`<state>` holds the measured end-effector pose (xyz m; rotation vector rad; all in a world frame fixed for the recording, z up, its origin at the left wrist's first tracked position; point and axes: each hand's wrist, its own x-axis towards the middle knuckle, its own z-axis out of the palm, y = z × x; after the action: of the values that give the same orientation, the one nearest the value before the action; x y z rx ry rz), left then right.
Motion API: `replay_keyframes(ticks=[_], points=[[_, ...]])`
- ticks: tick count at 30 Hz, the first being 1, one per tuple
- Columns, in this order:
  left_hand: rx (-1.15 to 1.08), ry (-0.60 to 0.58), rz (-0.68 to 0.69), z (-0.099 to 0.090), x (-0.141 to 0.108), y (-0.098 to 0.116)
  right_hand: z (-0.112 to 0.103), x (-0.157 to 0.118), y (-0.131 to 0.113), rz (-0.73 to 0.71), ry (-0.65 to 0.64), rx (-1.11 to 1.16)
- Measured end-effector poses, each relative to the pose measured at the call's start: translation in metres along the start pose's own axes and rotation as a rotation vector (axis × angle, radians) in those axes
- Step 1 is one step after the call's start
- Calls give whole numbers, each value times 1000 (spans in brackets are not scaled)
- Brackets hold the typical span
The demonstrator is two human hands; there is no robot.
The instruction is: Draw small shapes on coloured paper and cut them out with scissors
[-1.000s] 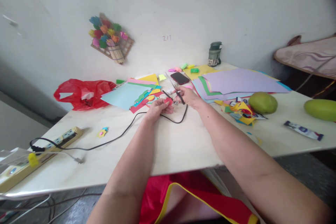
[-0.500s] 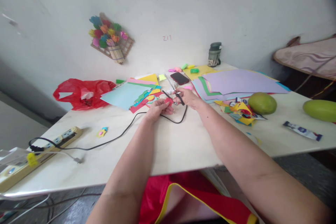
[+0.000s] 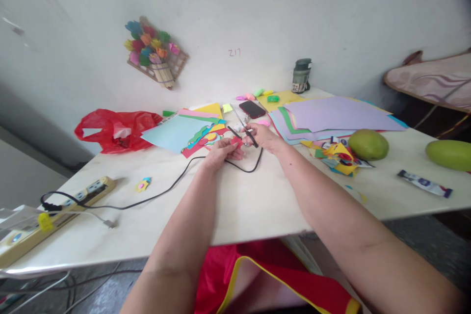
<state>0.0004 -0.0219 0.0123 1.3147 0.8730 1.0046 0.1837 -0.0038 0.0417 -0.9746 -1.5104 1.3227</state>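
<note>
Over the middle of the white table, my left hand pinches a small piece of red paper. My right hand is closed round the dark handles of a pair of scissors, whose slim blade points up and away from me. The two hands are close together, with the red paper between them. Just beyond my left hand lie cut paper shapes in several colours. A black cable runs on the table below both hands.
Coloured sheets lie at the back right, light blue paper at the back left. Around them are a phone, a bottle, a red plastic bag, paper scraps, a green fruit and a power strip.
</note>
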Motion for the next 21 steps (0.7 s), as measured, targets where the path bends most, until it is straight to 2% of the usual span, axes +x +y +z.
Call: replay_keyframes(ticks=[13,21], points=[[20,-14,-1,0,-1,1,-1,6,8,-47,-7,-2],[23,2,1,0,0,-1,1,3,2,-28,28,8]])
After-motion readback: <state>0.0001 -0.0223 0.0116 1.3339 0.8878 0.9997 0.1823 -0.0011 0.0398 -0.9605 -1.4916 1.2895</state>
